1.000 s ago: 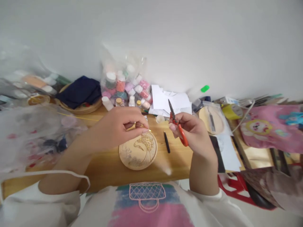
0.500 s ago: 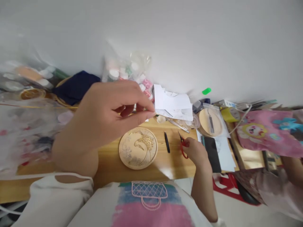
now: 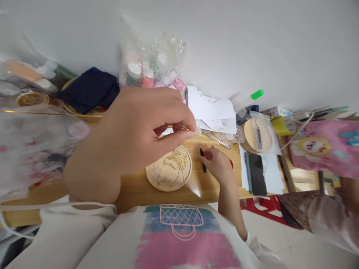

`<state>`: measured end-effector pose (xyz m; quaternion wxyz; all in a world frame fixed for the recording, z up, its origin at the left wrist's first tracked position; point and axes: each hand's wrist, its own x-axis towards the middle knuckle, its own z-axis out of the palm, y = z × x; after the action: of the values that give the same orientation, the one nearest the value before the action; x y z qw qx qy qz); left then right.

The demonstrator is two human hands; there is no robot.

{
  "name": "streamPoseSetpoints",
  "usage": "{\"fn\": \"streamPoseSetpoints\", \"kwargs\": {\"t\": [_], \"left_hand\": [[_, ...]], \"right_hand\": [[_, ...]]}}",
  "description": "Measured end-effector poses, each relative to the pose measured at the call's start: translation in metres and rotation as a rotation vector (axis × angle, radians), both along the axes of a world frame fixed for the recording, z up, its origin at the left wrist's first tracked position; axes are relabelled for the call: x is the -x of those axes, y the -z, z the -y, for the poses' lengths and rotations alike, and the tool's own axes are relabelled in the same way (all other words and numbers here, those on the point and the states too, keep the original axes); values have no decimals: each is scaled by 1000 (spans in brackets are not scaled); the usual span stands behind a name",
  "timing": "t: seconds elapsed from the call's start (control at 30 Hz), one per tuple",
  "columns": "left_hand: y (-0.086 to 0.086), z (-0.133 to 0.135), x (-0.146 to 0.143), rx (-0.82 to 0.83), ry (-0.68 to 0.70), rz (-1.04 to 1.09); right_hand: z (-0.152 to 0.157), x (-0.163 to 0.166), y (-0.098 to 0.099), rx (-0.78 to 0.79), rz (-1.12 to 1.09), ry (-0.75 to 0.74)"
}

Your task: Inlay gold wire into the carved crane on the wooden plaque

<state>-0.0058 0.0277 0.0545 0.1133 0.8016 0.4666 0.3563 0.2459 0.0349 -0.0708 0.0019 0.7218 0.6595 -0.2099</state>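
My left hand (image 3: 140,127) is raised over the wooden table, thumb and forefinger pinched on a thin gold wire (image 3: 56,113). The wire runs off to the left edge. Partly behind that hand lies a round wooden disc (image 3: 169,170) bearing a bird design with gold wire curls around its head. My right hand (image 3: 217,164) is low over the table, its thumb and forefinger closed around black tweezers (image 3: 203,167) that still lie on the wood. Red-handled scissors (image 3: 231,162) rest beside this hand, mostly hidden by it.
White paper pieces (image 3: 211,106) and a silver pen-like tool (image 3: 217,140) lie behind. A phone (image 3: 256,175) and bagged wooden discs (image 3: 256,134) sit right. Bagged jars (image 3: 134,71) and dark blue cloth (image 3: 91,91) stand by the wall. Another person sits at far right.
My right hand has let go of the scissors and moved left to the tweezers. My left hand keeps its pinch on the wire. The view has shifted slightly.
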Motion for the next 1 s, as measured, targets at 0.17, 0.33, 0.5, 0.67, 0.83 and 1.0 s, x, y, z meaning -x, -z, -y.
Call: {"fn": "streamPoseSetpoints", "kwargs": {"t": [0.17, 0.33, 0.5, 0.67, 0.83, 1.0], "left_hand": [[2, -7, 5, 21, 80, -27], [14, -18, 4, 32, 233, -49], [22, -25, -2, 132, 211, -35], [29, -27, -4, 246, 236, -121], [68, -24, -6, 390, 257, -176], [123, -15, -7, 453, 125, -147]], "right_hand": [[-2, 4, 6, 8, -7, 24], [1, -4, 9, -30, -155, 33], [4, -4, 11, -83, -311, -2], [19, 3, 4, 1, -327, -47], [37, 10, 2, 95, -283, -51], [40, 18, 12, 112, -248, -40]]}}
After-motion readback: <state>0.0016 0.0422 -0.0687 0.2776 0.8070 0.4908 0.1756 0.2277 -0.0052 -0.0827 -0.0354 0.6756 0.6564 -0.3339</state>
